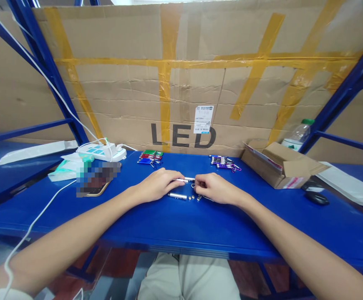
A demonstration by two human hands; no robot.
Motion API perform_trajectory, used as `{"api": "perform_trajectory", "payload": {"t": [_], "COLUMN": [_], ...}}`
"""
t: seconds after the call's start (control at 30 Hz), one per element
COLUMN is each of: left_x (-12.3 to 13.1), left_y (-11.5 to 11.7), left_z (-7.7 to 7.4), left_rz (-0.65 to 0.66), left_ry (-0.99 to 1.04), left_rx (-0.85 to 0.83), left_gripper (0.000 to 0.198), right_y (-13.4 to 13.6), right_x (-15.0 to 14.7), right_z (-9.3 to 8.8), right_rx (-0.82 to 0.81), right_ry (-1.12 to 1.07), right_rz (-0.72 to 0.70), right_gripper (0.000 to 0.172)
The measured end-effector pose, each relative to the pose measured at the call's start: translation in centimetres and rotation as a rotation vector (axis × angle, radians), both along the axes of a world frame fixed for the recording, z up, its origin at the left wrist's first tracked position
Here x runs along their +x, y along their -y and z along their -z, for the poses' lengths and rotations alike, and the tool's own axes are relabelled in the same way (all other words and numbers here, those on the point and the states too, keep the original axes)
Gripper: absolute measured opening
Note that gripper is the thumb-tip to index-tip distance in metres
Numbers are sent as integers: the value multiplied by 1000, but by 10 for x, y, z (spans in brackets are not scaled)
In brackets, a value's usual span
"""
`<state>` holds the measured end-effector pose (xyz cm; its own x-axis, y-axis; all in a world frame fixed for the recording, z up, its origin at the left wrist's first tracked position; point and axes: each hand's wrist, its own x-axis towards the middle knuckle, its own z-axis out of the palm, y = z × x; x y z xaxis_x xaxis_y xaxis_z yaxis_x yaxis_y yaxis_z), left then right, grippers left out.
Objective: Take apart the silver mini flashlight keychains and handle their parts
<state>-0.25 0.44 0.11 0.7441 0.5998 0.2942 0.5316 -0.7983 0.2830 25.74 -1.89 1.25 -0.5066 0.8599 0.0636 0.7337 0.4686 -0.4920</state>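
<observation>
Holding a small silver tube (186,180) between both hands at the middle of the blue table (175,225).

The left hand (158,184) pinches one end, fingers closed on it; the right hand (214,188) grips the other end. Just below lie a second silver tube (177,196) and tiny loose parts (194,198). Behind sit multicoloured keychain lights (150,158), a purple batch (223,162), and a cardboard box (278,164) to the right.

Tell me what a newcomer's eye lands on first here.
First, the two hands meeting mid-table: the left hand and right hand pinch a small silver metal tube between them, with another silver tube and tiny loose parts just below. Behind them stands a taped cardboard wall printed LED, on the blue table.
</observation>
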Motion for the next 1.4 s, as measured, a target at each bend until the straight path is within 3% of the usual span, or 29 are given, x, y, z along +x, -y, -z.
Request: {"api": "perform_trajectory", "payload": {"t": [0.37, 0.77, 1.4], "left_x": [-2, -3, -6], "left_y": [0, -1, 1], "left_z": [2, 0, -6], "left_rz": [3, 4, -37], "left_ry": [-74, -141, -139], "left_rx": [-33, 51, 38], "left_gripper": [34, 33, 31], "right_y": [-4, -5, -6], "right_x": [1, 2, 3], "right_z": [4, 7, 7], "right_rx": [121, 137, 184], "right_ry": [29, -3, -56], "right_rz": [36, 65, 18], "right_gripper": [25, 16, 12]}}
